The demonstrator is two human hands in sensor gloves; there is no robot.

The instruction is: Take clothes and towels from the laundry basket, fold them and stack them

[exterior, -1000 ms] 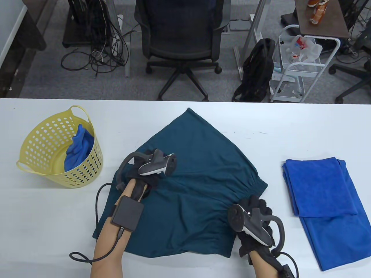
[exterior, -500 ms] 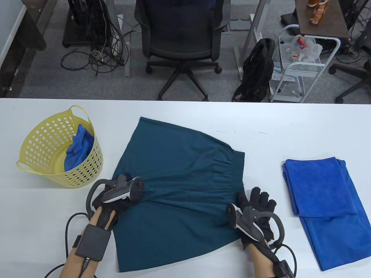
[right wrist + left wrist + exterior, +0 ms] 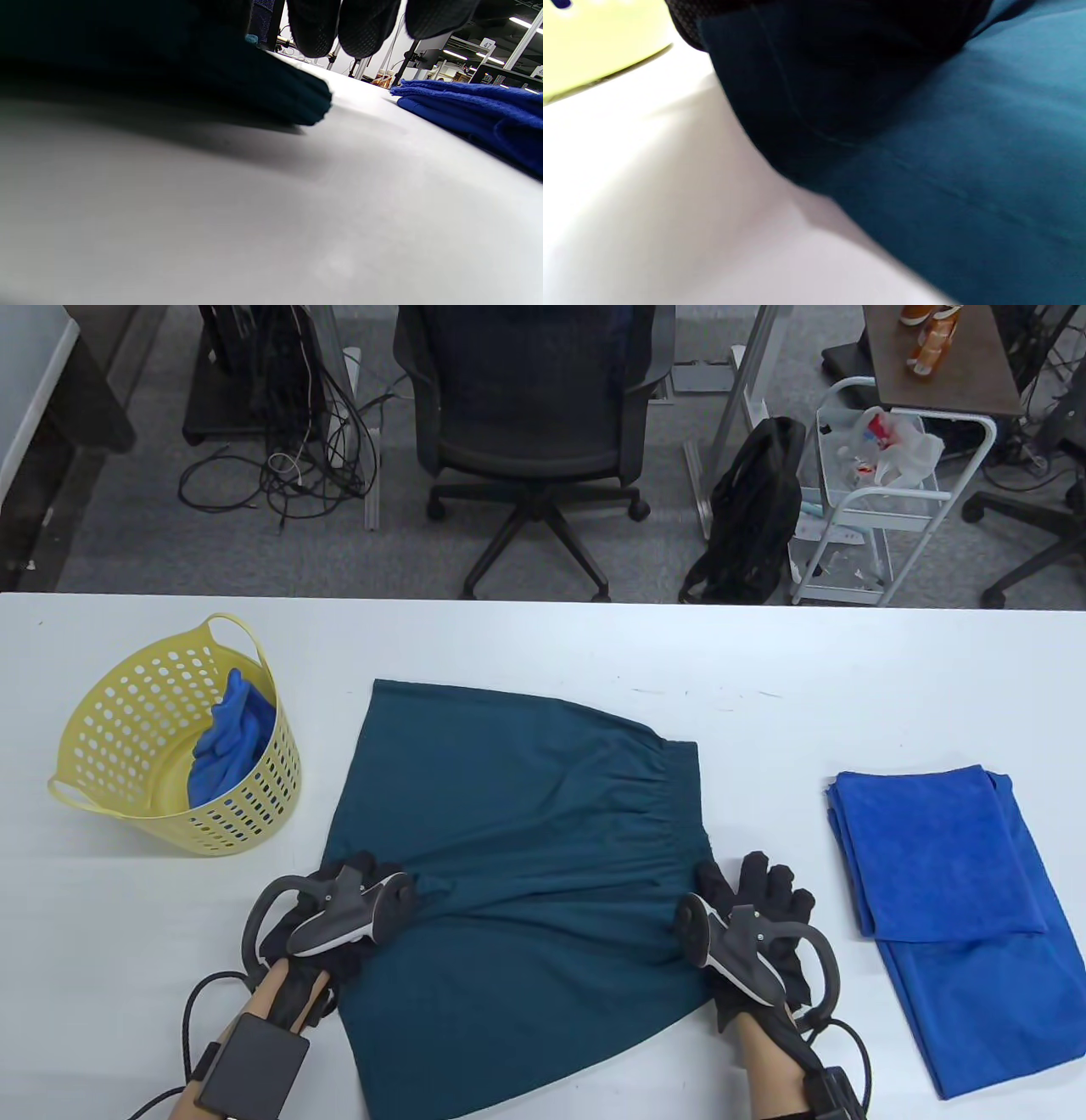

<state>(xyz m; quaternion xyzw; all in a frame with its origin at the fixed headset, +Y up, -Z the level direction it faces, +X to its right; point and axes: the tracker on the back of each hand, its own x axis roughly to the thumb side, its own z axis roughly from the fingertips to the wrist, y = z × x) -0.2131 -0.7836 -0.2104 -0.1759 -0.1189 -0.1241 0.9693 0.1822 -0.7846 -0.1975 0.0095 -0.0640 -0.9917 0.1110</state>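
Observation:
A teal garment with a gathered waistband [image 3: 517, 831] lies spread flat in the middle of the white table. My left hand [image 3: 356, 869] grips its left edge; in the left wrist view the fabric [image 3: 967, 148] rises into the glove. My right hand [image 3: 755, 891] rests at the garment's right edge with fingers spread on the table and the thumb against the fabric. In the right wrist view the fingers [image 3: 314, 29] hang free beside the garment's edge [image 3: 275, 93]. Creases run between the two hands.
A yellow laundry basket [image 3: 110, 704] stands at the left with a blue cloth [image 3: 229, 738] in it. Folded blue towels [image 3: 933, 848] lie at the right, also showing in the right wrist view [image 3: 475, 106]. Chairs and a cart stand beyond the far table edge.
The garment has swung round from a diamond lie and flattened, waistband to the right. Both hands drew back toward the near edge. My right hand released its grip and spread its fingers.

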